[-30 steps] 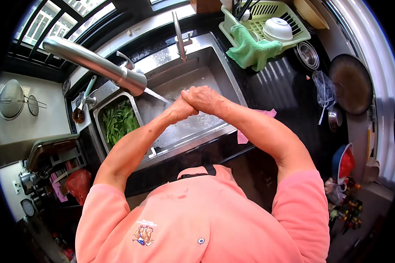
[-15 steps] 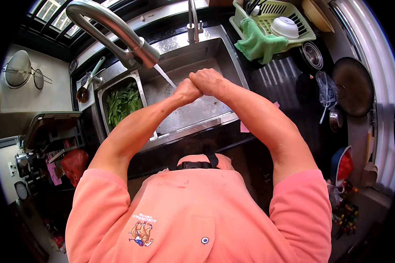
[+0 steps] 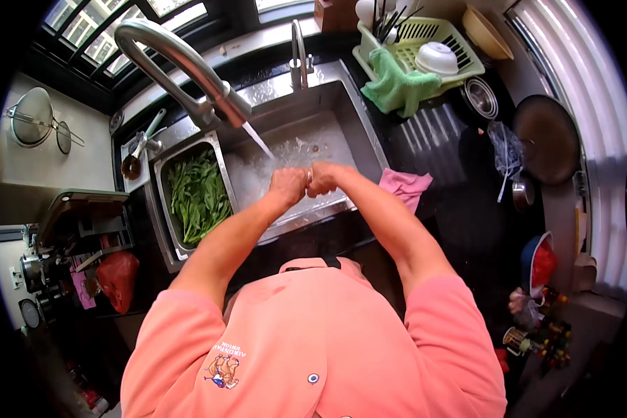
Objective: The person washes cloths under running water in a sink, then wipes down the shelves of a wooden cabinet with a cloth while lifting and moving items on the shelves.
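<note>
Over the near part of the large sink basin (image 3: 359, 125), my left hand (image 3: 290, 184) and my right hand (image 3: 322, 180) meet side by side, knuckles up. Both are closed. A small pale bit shows between them, too little to name, and the fingers' undersides are hidden. Water runs from the tall faucet (image 3: 219, 101) into the basin, just beyond my left hand. Splashing water and a small brown speck show on the basin floor. Left of the hands, leafy greens (image 3: 198, 195) fill a smaller metal basin (image 3: 221, 150).
A pink cloth (image 3: 407, 188) lies on the black counter right of the sink. Behind it stand a green dish rack (image 3: 474, 68) with a white bowl (image 3: 437, 58) and a green towel (image 3: 397, 83). A second thin faucet (image 3: 299, 59) rises at the sink's back. A brush (image 3: 143, 143) lies left.
Both hands have come nearer my body and lower in view. My right hand, which overlapped the left, is now beside it. The view has shifted, showing more of the greens and pink cloth.
</note>
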`<state>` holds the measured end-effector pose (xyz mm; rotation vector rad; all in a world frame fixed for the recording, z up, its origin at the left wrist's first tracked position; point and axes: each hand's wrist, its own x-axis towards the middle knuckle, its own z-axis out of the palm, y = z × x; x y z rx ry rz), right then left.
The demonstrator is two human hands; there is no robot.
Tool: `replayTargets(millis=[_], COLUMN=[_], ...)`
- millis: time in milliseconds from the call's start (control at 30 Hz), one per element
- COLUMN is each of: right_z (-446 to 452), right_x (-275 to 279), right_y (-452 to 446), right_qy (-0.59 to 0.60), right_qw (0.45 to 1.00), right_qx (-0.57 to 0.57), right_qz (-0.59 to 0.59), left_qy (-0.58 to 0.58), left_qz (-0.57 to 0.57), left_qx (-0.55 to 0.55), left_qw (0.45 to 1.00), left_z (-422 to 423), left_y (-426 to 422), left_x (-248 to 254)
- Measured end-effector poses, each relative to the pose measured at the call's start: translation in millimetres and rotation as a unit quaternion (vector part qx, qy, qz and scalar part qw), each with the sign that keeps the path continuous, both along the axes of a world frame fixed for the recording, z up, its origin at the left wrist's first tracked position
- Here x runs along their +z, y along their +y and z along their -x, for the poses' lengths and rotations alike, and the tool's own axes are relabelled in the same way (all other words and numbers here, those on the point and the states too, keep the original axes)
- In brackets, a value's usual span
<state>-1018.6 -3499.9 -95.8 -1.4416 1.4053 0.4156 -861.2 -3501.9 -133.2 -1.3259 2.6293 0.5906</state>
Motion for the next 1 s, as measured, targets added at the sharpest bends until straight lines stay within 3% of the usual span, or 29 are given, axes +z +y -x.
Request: replayTargets(millis=[67,100,167,200,267,333,400,433,533,567,667,700,800,900,1000], right_z=[10.1,16.8,26.1,26.8,18.6,0.0,-10.7,-10.5,-6.1,-13.4,-18.1,-20.6,-25.4,-25.4,-15.2], right_x=[-15.9,-20.5,-20.5,-16.5,31.0,39.2,39.5,40.9,55.6,65.7,66.6,68.2,73.3,114.4,139.4], right_y=[23.5,39.0,70.9,80.3,93.6,99.6,98.5,96.0,91.8,92.2,95.0,97.0,98.7,103.0,105.1], right_qy=[-0.177,-0.135,-0.045,-0.103,-0.209,-0.296,-0.394,-0.388,-0.472,-0.538,-0.589,-0.603,-0.556,-0.416,-0.445], right_qw=[0.973,0.961,0.883,0.898,0.877,0.837,0.792,0.782,0.716,0.648,0.606,0.591,0.643,0.787,0.769], right_qx=[-0.138,-0.155,-0.174,-0.254,-0.404,-0.417,-0.383,-0.362,-0.475,-0.519,-0.52,-0.527,-0.503,-0.401,-0.416], right_qz=[0.05,0.187,0.434,0.346,0.156,0.193,0.267,0.327,0.195,0.149,0.123,0.097,0.155,0.216,0.192], left_qy=[0.031,0.058,0.109,0.157,0.253,0.279,0.295,0.277,0.449,0.525,0.553,0.555,0.608,0.635,0.631], left_qz=[-0.009,-0.06,-0.178,-0.205,-0.254,-0.237,-0.188,-0.173,-0.409,-0.498,-0.632,-0.639,-0.663,-0.631,-0.602], left_qx=[0.087,0.127,0.207,0.214,0.22,0.184,0.152,0.138,0.212,0.222,0.244,0.241,0.241,0.212,0.197], left_qw=[0.996,0.988,0.956,0.942,0.907,0.912,0.924,0.935,0.766,0.654,0.484,0.475,0.365,0.392,0.447], left_z=[-9.3,-16.8,-34.1,-36.8,-38.4,-37.1,-32.7,-35.4,-52.8,-57.2,-71.5,-73.7,-77.5,-80.0,-80.6], left_y=[17.0,20.2,31.7,38.3,47.1,55.1,66.2,69.1,65.1,67.2,68.3,70.0,70.1,71.7,73.3], left_x=[8.0,12.4,26.4,34.6,56.9,56.7,97.7,109.8,117.5,111.4,119.3,112.2,106.8,118.4,117.1])
